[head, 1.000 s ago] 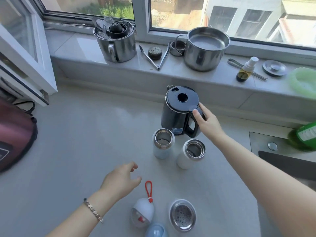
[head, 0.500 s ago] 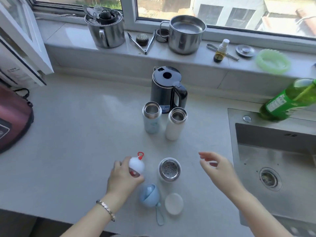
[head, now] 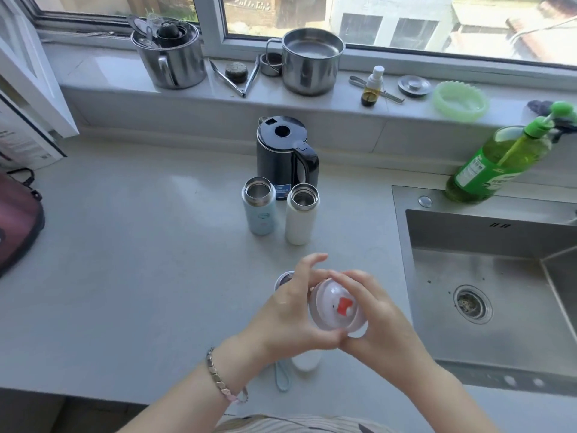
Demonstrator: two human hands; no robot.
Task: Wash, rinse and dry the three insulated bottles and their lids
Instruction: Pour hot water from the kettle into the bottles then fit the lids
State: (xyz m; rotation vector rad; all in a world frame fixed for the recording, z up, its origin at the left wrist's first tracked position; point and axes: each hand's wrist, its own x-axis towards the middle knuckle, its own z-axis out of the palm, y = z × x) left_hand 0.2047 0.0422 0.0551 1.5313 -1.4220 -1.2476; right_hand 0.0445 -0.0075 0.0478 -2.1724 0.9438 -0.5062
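Both hands hold a white domed lid (head: 335, 304) with a red part above the counter's front. My left hand (head: 290, 310) grips its left side; my right hand (head: 371, 317) cups its right side. A light blue bottle (head: 259, 206) and a white bottle (head: 301, 214) stand open and upright in front of a black kettle (head: 285, 154). A steel strainer rim (head: 282, 278) peeks out behind my left hand. Under my hands lie a flat white lid (head: 307, 362) and a light blue strap (head: 282, 378); the blue lid itself is hidden.
A steel sink (head: 487, 276) with a drain lies to the right, with a green detergent pump bottle (head: 499, 164) at its back edge. The window sill (head: 281, 95) carries steel pots, tongs, a small dropper bottle and a green dish. A dark red bag (head: 15, 220) sits at far left.
My left hand has lifted the white domed lid off the counter and turned it. My right hand came in from the right and took hold of it too.
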